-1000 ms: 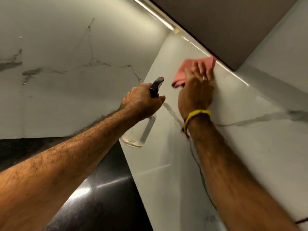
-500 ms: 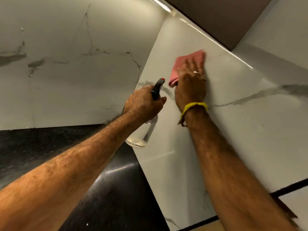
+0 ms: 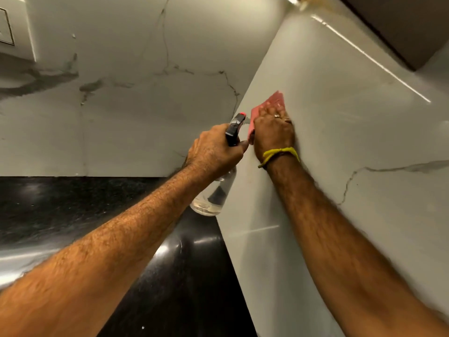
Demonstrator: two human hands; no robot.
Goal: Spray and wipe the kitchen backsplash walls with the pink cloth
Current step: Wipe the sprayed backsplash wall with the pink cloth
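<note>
My right hand (image 3: 273,132), with a yellow band at the wrist, presses the pink cloth (image 3: 272,103) flat against the right backsplash wall (image 3: 352,132) of white marble, close to the corner. The cloth shows above and left of the fingers. My left hand (image 3: 213,152) grips the neck of a clear spray bottle (image 3: 212,198) with a black and red trigger head (image 3: 234,128), held just left of the right hand. The bottle hangs near the wall corner, with a little liquid at its bottom.
A black stone countertop (image 3: 73,203) runs below both walls. The left backsplash wall (image 3: 133,105) has grey veins. A dark cabinet (image 3: 401,25) with a light strip hangs above the right wall. A white box (image 3: 14,27) sits on the wall at far left.
My right hand has slid the pink cloth down the right wall, away from the cabinet's underside. The left hand with the bottle has stayed beside it.
</note>
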